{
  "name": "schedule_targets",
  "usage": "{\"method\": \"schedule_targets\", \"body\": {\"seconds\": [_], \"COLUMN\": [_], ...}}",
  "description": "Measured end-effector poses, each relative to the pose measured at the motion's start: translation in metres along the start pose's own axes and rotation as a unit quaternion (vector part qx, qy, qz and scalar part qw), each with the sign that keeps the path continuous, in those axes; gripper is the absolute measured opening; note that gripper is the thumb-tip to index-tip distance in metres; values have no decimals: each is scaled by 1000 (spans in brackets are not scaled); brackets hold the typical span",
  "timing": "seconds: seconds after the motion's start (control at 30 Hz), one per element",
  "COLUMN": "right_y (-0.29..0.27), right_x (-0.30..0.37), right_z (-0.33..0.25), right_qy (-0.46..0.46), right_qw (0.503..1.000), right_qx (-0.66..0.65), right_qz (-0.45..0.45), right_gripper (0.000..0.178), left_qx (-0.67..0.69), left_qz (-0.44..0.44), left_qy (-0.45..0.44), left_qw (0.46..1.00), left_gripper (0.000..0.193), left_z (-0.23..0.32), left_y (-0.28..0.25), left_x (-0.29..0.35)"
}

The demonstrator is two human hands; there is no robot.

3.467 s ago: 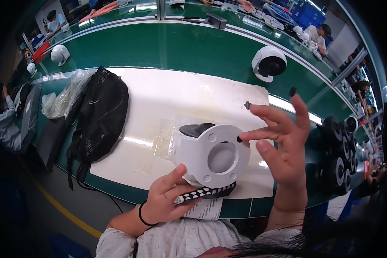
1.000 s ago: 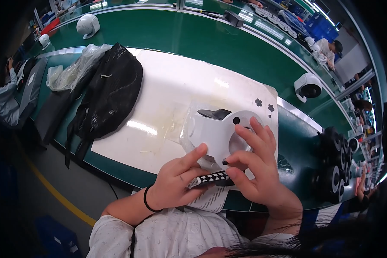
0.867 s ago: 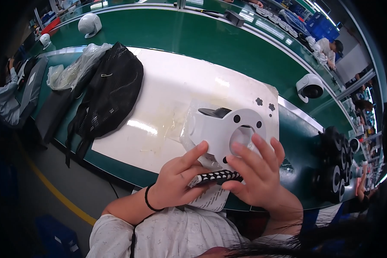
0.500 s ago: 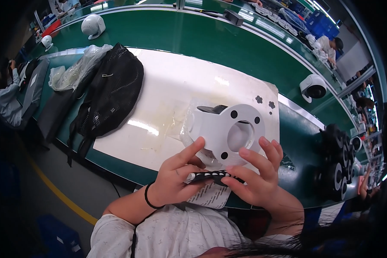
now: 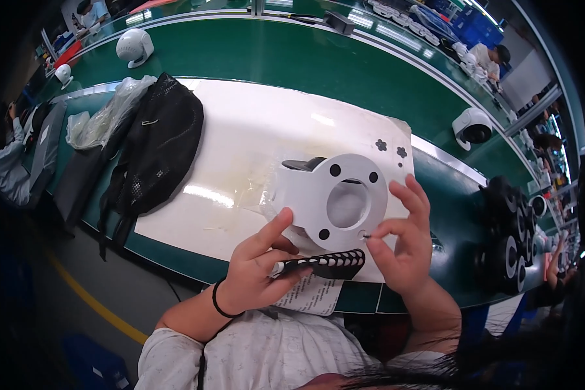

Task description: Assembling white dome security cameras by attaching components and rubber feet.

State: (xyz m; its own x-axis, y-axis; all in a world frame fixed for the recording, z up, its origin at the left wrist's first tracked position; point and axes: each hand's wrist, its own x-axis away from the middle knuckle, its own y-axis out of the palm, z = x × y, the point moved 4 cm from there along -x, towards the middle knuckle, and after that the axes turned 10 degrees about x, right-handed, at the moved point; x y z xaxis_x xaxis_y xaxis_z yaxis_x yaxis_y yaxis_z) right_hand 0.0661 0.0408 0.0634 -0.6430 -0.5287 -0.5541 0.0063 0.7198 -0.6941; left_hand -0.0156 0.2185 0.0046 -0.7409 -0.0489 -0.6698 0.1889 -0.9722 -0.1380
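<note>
A white plastic housing [image 5: 309,203] with a round ring face and a large central opening lies in front of me. Three black round pads [image 5: 335,170] sit on its ring; a bare recess is at the ring's lower right. My left hand [image 5: 257,268] grips a black sheet of round pads [image 5: 337,265], punched with pale round gaps, below the housing. Its index finger reaches up against the housing's lower left side. At the bare recess, my right hand [image 5: 402,250] pinches a small dark pad [image 5: 366,236] between thumb and index finger, other fingers raised.
A white board [image 5: 240,123] lies beneath the housing, with black flower-shaped pieces [image 5: 381,145] on it. To the left are a black mesh bag [image 5: 159,143] and clear plastic wrap [image 5: 104,117]. Black round parts [image 5: 500,260] stack at right; a white camera [image 5: 471,127] stands beyond.
My right hand has moved off the black sheet and up to the ring's lower right, with a small dark pad pinched in it. My left hand still holds the sheet.
</note>
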Motion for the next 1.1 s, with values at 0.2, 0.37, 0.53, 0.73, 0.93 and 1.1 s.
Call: {"method": "schedule_targets", "body": {"seconds": [0.2, 0.37, 0.53, 0.73, 0.93, 1.1], "right_y": [6, 2, -5, 34, 20, 2], "right_x": [1, 18, 12, 20, -13, -70], "right_z": [2, -12, -8, 28, 49, 112], "right_qy": [-9, -177, -125, 372, 344, 264], "right_qw": [999, 941, 965, 756, 787, 901], "right_qx": [8, 288, 230, -499, -505, -343], "right_qz": [-51, 27, -17, -200, -86, 30], "right_gripper": [10, 20, 29, 40, 22, 11], "left_qx": [-14, -20, -20, -6, 46, 47], "left_qz": [0, -1, -1, -16, -44, -62], "left_qy": [0, 5, 6, 8, -9, -40], "left_qw": [1000, 1000, 1000, 1000, 998, 996], "left_gripper": [23, 24, 23, 22, 25, 28], "left_z": [-5, -6, -5, -5, -7, -7], "left_y": [-1, 0, -1, -2, -6, -8], "left_x": [4, 2, 3, 4, 6, 11]}}
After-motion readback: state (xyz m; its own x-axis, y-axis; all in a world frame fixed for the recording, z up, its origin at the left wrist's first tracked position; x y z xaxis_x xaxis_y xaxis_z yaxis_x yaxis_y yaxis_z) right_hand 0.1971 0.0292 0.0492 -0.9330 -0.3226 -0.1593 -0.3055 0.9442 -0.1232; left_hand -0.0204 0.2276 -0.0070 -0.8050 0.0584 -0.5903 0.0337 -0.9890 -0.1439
